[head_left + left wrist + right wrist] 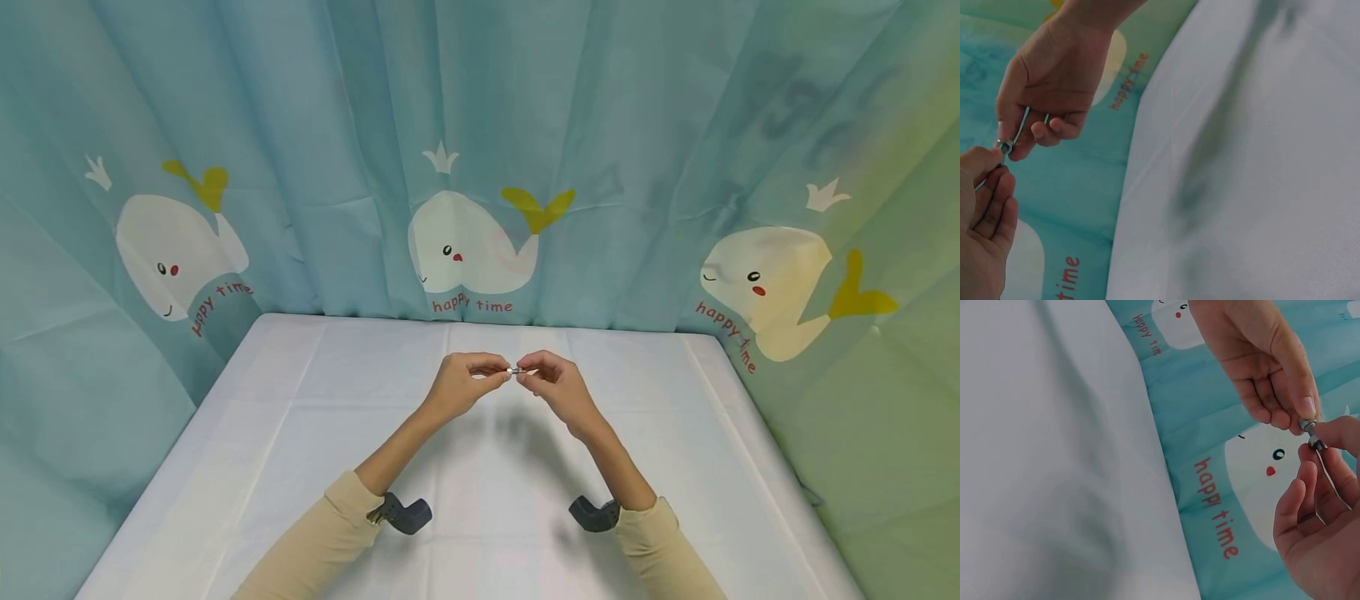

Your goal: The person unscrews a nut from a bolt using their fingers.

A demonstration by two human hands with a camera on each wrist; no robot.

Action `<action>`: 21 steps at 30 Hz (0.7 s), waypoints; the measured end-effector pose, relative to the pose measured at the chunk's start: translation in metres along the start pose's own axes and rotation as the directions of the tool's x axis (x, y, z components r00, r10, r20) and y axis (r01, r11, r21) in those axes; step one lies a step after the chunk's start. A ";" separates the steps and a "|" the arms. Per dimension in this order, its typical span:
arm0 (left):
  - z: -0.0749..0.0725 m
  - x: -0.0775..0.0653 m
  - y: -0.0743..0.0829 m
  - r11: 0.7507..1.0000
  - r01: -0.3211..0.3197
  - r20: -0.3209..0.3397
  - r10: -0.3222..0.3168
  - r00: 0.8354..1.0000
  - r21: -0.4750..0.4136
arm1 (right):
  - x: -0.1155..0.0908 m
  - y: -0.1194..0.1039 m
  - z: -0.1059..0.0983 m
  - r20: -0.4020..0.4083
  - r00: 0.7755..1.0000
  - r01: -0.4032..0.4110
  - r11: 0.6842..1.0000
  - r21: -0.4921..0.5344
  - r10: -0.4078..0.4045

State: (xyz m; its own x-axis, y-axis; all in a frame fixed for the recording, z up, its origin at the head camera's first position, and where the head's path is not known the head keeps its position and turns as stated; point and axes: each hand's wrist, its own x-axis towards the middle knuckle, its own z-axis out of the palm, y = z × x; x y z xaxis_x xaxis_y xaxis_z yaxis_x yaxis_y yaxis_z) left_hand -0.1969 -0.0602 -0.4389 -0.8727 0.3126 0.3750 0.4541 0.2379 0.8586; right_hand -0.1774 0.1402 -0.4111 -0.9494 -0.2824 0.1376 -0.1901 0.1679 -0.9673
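Over the far half of the table, my left hand [462, 385] and right hand [558, 390] meet fingertip to fingertip. Between them is a small silver, bolt-like metal piece [514, 371], lying roughly level. Seen from the right wrist, the metal piece [1311, 430] has a rounded head at the left fingertips and a narrower stem. My left thumb and fingers pinch the head end; my right thumb and forefinger pinch the other end. Its ends are partly hidden by fingertips. In the left wrist view my right hand [1054, 78] reaches in from above, its other fingers loosely bent.
A white cloth covers the table [480, 500], and both hands cast shadows on it. Blue-green curtains [630, 108] printed with white whales enclose the back and sides, close to the table's edges. Dark curved mounts [408, 515] are strapped at both wrists.
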 end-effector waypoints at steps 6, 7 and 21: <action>-0.001 0.000 0.001 1.000 -0.009 -0.001 0.009 1.000 0.005 | 0.008 0.023 -0.002 0.000 1.000 0.025 1.000 0.010 -0.025; -0.001 0.001 0.001 1.000 -0.012 -0.002 0.012 1.000 0.005 | 0.010 0.028 -0.003 0.001 1.000 0.029 0.999 0.014 -0.029; 0.000 0.002 0.001 1.000 -0.026 0.000 0.026 1.000 0.009 | 0.013 0.032 -0.001 -0.024 0.998 -0.056 0.998 -0.020 0.055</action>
State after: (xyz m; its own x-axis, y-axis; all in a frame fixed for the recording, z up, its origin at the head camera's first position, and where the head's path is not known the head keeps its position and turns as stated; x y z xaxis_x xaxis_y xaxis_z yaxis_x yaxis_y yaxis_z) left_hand -0.1978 -0.0596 -0.4369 -0.8605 0.3189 0.3972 0.4783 0.2379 0.8454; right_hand -0.1963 0.1431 -0.4401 -0.9642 -0.2497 0.0891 -0.1419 0.2020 -0.9691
